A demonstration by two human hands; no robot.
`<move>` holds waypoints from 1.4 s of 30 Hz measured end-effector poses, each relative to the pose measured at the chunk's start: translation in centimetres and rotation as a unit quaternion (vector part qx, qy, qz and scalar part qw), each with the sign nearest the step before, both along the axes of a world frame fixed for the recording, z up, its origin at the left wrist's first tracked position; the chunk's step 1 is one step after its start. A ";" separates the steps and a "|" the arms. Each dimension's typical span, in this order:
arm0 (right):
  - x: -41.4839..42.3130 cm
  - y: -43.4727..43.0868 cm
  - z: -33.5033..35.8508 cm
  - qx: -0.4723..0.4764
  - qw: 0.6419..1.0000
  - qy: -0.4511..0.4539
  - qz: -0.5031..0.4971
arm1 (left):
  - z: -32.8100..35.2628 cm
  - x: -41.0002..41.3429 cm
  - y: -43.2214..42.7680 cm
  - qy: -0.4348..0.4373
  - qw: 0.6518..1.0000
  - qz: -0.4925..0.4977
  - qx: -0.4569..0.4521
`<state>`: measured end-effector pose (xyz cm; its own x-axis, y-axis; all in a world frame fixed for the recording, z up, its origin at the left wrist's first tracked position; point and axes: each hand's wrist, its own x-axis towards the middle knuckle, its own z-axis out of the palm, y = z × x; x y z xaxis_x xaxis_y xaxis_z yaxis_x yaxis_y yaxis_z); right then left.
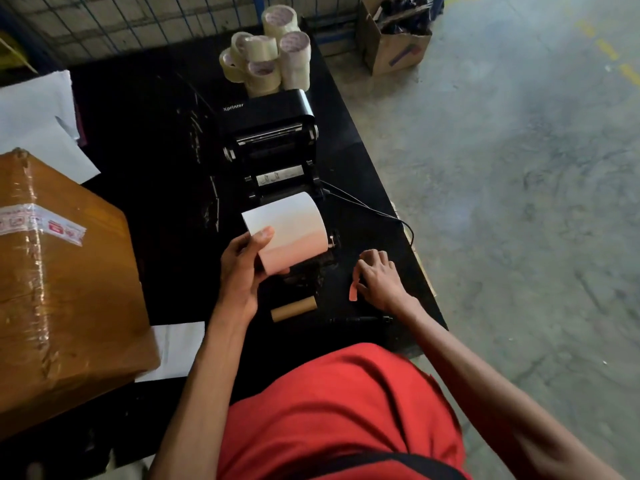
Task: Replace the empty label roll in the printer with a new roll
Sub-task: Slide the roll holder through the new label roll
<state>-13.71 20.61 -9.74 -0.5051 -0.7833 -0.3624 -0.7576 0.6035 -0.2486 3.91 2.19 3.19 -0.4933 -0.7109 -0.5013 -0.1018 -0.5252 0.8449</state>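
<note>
A black label printer stands open on the black table, its lid tipped back. My left hand grips a full white label roll just in front of the printer, above a black roll holder. The empty brown cardboard core lies on the table below the roll. My right hand rests on the table to the right, fingers spread, touching a small pink strip. A black spindle rod lies near my right wrist.
Several tape rolls are stacked behind the printer. A large taped cardboard box fills the left. White sheets lie at far left and under the box. A cable runs right from the printer. The table's right edge drops to concrete floor.
</note>
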 end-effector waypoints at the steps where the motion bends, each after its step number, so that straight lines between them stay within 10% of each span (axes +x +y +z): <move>1: 0.1 -0.1 -0.8 0.016 1.000 0.005 0.004 | 0.1 0.1 0.0 0.000 1.000 0.003 0.001; 9: 0.2 0.3 -2.1 -0.010 0.999 -0.011 -0.045 | 0.3 0.6 0.1 0.005 1.000 -0.008 0.004; 17: 1.3 8.6 -1.8 -0.072 0.919 -0.174 -0.347 | -0.4 0.3 0.7 0.011 0.999 -0.024 0.022; 32: 2.1 10.9 -1.9 -0.147 0.851 -0.334 -0.379 | -1.0 -0.3 2.9 -0.009 0.997 -0.059 0.043; 42: -3.1 7.3 5.4 -0.385 0.760 -0.326 -0.409 | -1.2 0.1 3.1 0.020 0.995 -0.058 0.078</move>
<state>-16.78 27.94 -4.30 -0.8472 -0.4099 -0.3381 0.2291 0.2923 -0.9285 4.02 5.33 1.96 -0.5897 -0.5635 -0.5786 -0.1366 -0.6365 0.7591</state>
